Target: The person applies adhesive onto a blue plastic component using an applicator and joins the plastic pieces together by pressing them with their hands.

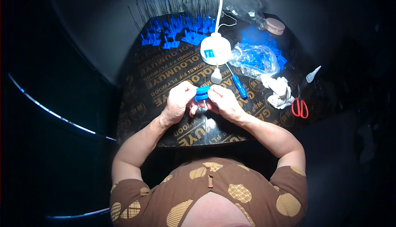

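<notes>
Between my two hands, over the near part of the table, is a small blue plastic part (202, 93) with a groove across it. My left hand (180, 99) pinches its left end between thumb and fingers. Its right end is gripped by my right hand (224, 102), whose lower fingers curl beneath. Just beyond the hands lies a small white rounded object (216, 76). A blue-handled screwdriver (239, 87) rests to the right of it, its shaft pointing toward the lamp.
A white desk lamp base (222, 48) carries small blue pieces (209, 53). Behind it stand several blue parts with upright springs (173, 27). Rightward are a clear bag of blue parts (258, 60), a crumpled white cloth (280, 93), red-handled scissors (300, 107), a white nozzle bottle (313, 74) and a round pink container (275, 26).
</notes>
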Tool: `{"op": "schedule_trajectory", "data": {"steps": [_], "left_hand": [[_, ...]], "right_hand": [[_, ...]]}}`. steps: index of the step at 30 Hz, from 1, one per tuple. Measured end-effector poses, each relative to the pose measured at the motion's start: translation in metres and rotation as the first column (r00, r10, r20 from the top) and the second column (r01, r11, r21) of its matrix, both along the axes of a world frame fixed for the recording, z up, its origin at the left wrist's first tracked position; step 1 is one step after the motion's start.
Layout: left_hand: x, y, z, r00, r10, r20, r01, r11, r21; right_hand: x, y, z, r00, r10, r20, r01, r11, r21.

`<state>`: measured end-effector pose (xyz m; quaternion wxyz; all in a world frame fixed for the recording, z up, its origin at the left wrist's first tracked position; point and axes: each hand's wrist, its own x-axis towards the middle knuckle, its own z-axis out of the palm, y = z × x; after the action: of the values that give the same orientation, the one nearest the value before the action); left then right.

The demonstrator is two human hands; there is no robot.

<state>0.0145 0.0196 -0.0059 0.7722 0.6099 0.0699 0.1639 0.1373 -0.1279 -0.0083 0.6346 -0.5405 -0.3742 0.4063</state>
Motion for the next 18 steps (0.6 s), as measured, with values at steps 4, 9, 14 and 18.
{"op": "schedule_trajectory", "data": {"steps": [4, 9, 14, 18], "left_hand": [[-0.001, 0.002, 0.004, 0.999, -0.029, -0.028, 0.029, 1.0, -0.003], [-0.004, 0.003, 0.009, 0.996, -0.074, -0.044, 0.073, 0.997, -0.021], [-0.006, 0.007, 0.008, 0.992, -0.115, -0.061, 0.113, 0.993, -0.035], [-0.002, 0.008, 0.007, 0.989, -0.138, -0.045, 0.133, 0.987, -0.092]], "right_hand": [[0.001, 0.0, 0.002, 1.0, -0.019, -0.018, 0.019, 1.0, -0.013], [-0.001, -0.003, 0.006, 0.999, -0.041, -0.006, 0.041, 0.999, -0.033], [0.004, -0.003, 0.006, 0.998, 0.003, 0.06, 0.001, 0.997, -0.072], [0.009, -0.002, 0.006, 1.0, -0.015, 0.025, 0.018, 0.996, -0.091]]}}
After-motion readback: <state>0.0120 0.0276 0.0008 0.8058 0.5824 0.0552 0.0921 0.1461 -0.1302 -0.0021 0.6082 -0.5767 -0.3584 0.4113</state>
